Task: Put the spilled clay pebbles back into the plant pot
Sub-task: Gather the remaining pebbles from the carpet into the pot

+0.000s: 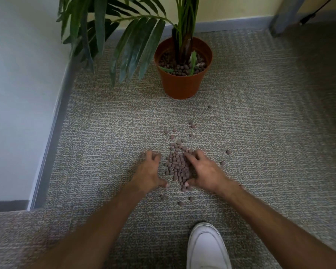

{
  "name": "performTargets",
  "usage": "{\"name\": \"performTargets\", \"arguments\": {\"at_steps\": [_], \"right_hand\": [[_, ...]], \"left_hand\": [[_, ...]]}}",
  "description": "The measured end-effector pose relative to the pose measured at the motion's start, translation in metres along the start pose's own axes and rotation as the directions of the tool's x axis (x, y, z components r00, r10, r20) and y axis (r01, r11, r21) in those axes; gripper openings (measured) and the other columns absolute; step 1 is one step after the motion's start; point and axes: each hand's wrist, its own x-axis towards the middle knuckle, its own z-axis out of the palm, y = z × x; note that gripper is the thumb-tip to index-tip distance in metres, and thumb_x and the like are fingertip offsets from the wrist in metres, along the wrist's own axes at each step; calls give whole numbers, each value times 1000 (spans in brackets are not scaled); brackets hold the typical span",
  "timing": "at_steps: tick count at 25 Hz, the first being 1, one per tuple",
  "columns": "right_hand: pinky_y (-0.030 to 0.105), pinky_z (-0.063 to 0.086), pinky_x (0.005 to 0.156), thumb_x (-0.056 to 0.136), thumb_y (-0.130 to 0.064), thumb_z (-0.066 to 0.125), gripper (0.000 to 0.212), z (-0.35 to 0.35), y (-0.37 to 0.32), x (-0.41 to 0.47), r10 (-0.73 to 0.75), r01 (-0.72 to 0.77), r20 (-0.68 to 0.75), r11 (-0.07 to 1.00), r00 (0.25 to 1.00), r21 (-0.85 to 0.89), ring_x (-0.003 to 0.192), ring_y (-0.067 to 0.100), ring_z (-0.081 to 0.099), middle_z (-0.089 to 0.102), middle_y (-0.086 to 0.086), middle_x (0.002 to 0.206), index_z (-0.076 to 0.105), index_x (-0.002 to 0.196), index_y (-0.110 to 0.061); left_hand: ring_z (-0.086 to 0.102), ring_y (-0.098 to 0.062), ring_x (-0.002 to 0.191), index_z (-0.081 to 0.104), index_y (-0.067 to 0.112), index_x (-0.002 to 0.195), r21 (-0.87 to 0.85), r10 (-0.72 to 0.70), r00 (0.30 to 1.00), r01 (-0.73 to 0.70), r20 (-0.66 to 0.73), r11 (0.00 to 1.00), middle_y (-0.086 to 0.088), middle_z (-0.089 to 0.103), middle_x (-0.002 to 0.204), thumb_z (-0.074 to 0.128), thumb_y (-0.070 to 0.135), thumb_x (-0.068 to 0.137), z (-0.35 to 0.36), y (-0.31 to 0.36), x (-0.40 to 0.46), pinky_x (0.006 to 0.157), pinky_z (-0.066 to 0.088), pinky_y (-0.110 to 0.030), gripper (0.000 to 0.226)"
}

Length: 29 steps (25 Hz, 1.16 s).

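Observation:
A heap of brown clay pebbles [176, 164] lies on the grey carpet, with several strays scattered towards the pot and to the right. The orange plant pot [180, 85] stands upright farther back, holding a green palm and more pebbles. My left hand [148, 174] rests on the carpet just left of the heap, fingers spread and curled. My right hand [203, 170] lies on the heap's right side, fingers apart and touching the pebbles. Neither hand has lifted any pebbles.
A white wall with grey skirting [52, 133] runs along the left. Palm fronds [128, 49] hang low left of the pot. My white shoe [207, 247] stands on the carpet near the bottom. A grey post [285, 16] rises at the back right.

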Motion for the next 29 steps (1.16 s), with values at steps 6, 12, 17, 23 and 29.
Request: {"name": "performTargets", "arguments": {"at_steps": [6, 12, 17, 23, 29], "right_hand": [[29, 47, 95, 86, -14, 65, 51, 16, -27, 19, -58, 74, -170, 993, 984, 93, 103, 23, 61, 55, 8, 127, 50, 134, -14], [25, 53, 86, 77, -3, 74, 31, 10, -17, 18, 149, -67, -93, 807, 984, 587, 90, 12, 66, 72, -2, 100, 70, 103, -19], [33, 59, 66, 80, 2, 71, 21, 3, -7, 19, 208, -148, 46, 510, 977, 847, 68, 13, 69, 75, 5, 85, 72, 89, -17], [22, 59, 64, 80, 8, 68, 20, -16, -4, 22, 84, -128, 111, 236, 990, 963, 65, 15, 69, 75, 9, 81, 70, 99, 2], [19, 59, 57, 80, 8, 66, 14, -51, 5, 39, 237, -175, 207, -148, 949, 973, 64, 16, 71, 75, 12, 79, 74, 87, -2]], "left_hand": [[61, -25, 88, 65, 11, 102, -227, 33, 983, -75, -183, 971, -8, 58, 99, 67, 15, 77, 23, 26, 11, 80, 50, -31, 26], [65, -21, 81, 66, 18, 82, -712, -231, 973, 155, -10, 685, -4, 68, 85, 69, -13, 67, 18, 31, 13, 80, 57, -38, 35], [68, -31, 88, 64, 9, 93, -905, -236, 955, 255, 180, 340, -19, 66, 103, 58, -23, 74, 10, 29, 12, 78, 59, -40, 37], [69, -30, 89, 62, -3, 106, -913, -131, 909, 405, 396, 49, -22, 68, 100, 50, -27, 77, -3, 37, 16, 76, 60, -32, 40], [66, -27, 82, 55, -6, 111, -925, -13, 940, 334, 342, -181, -18, 65, 91, 40, -17, 84, -35, 44, 26, 71, 59, -28, 33]]}}
